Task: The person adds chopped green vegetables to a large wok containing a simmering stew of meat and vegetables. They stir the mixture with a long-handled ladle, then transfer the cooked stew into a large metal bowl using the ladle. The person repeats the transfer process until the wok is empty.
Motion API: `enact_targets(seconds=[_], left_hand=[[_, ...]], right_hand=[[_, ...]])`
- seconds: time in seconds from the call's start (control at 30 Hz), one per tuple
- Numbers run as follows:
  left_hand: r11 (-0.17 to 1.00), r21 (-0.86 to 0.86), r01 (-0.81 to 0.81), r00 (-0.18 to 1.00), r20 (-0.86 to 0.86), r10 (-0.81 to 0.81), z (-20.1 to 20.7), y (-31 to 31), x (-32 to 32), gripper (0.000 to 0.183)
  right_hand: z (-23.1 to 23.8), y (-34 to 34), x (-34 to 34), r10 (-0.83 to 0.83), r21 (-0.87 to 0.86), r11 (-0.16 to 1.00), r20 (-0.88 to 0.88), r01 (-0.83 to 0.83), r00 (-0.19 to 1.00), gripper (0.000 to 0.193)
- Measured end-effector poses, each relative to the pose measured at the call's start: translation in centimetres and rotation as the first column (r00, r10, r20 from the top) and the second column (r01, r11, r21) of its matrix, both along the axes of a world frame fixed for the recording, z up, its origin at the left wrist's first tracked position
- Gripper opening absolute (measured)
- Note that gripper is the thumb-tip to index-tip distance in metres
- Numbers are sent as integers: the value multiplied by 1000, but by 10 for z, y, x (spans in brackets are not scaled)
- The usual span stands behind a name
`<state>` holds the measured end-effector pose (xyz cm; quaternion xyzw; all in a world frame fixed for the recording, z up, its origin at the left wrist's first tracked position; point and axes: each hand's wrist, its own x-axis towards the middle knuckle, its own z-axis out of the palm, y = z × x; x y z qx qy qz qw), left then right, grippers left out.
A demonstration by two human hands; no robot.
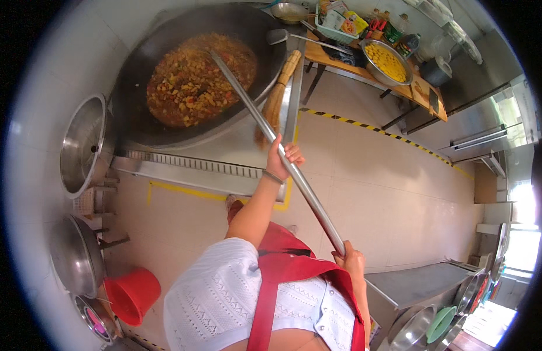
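Observation:
Both my hands are closed round a long steel pole handle (309, 193) that slants from my body up into a huge dark wok (127, 111). My left hand (284, 157) grips it partway along, beyond the stove's front edge, and my right hand (350, 258) wraps its near end by my waist. The far end reaches into a chunky brown stew (192, 82) with yellowish and red pieces; whatever head it carries is hidden there. A straw brush (276, 99) lies on the stove ledge just past my left hand.
A wok ladle (278, 37) rests across the wok's right rim. A wooden table (364, 71) at far right bears a bowl of yellow pieces (388, 61), bottles and a basket (335, 34). At left stand metal basins (78, 254) and a red bucket (132, 295). A steel counter (420, 284) is near right.

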<state>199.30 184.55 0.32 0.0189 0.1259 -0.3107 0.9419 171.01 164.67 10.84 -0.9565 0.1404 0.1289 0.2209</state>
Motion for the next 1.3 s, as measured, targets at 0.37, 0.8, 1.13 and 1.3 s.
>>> enact_targets(seconds=[0.37,0.8,1.13,1.3], left_hand=[[937,349,10,973,-218,71,-31,-123,-20,32],[978,207,30,993,-122,-5,-81,-269,158,21],[969,176,171,973,-185,-138,-47,-328,354,18],[957,289,-18,994,-100,48,-12,-309,473,25]], right_hand=[[-62,-174,0,116,81,990,-27,-113,993,25],[-90,-381,260,175,-225,956,-73,-188,982,22],[-62,-485,508,305,-206,914,-220,-350,927,14],[-53,-478,641,400,-48,914,-69,-403,914,20]])
